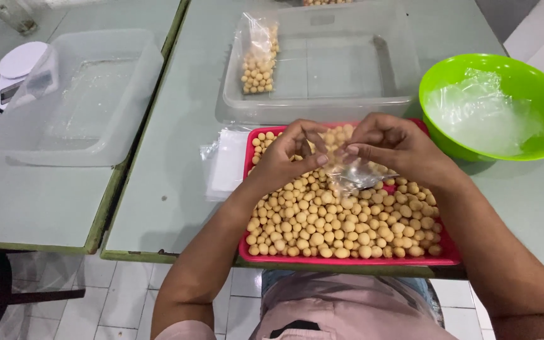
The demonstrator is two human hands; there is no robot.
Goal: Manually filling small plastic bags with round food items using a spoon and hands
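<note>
Your left hand point(288, 157) and right hand point(391, 146) meet over the far end of the red tray point(347, 259), and between them you pinch a small clear plastic bag point(351, 173) by its top edge. Both hands are closed on that bag: the left thumb and forefinger grip one side of the mouth, the right fingers grip the other, and the crumpled body of the bag hangs down just above the balls. Whether anything is inside it yet cannot be told.

The tray sits at the near edge of the table point(171, 189), right in front of you, and it is heaped almost edge to edge with small round tan balls point(341, 220).

Beyond the tray stands a clear plastic tub point(322, 107). In its left end leans a filled bag of balls point(259, 60), upright against the wall; the remainder of the tub shows only its bare bottom.

To your right, a bright green bowl point(517, 72) holds a loose wad of clear plastic bags point(480, 116). To the left of the tray, a flat stack of clear bags point(225, 164) lies on the table, touching the tray's side.

On the neighbouring table on your left sits a second clear tub point(77, 101), with a white kitchen scale point(17, 69) just beyond it.
</note>
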